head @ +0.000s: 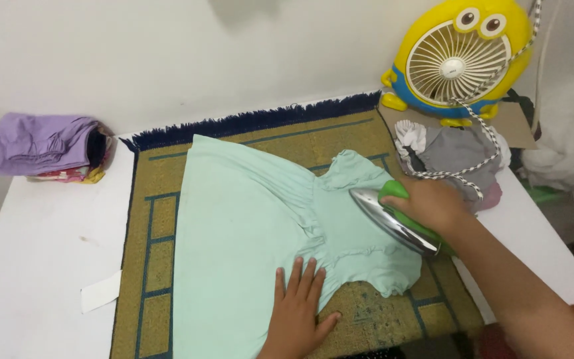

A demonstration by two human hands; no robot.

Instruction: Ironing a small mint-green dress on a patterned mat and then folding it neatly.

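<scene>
In the middle of the frame we see a mint-green child's dress (254, 219) spread flat on a yellow-and-blue mat (161, 226) with a dark fringe along its upper edge, and the mat lies on a white table (34, 252). Our left hand (298, 307), at the bottom centre, rests open and flat with fingers spread, palm pressing the dress near its waist. Our right hand (430, 203), right of centre, is wrapped around the green handle of an iron (393, 219), whose shiny soleplate tilts up on its side over the bodice of the dress (whether its edge touches the cloth we cannot tell). A black-and-white braided cord (483, 123) runs from the iron up toward the upper right. There a yellow cartoon-shaped fan (456, 60) stands, with a grey and white heap of clothes (450, 156) just below it. At the upper left sits a folded pile of purple garments (44, 146), and a small white paper slip (101, 291) lies at the mat's left edge.
</scene>
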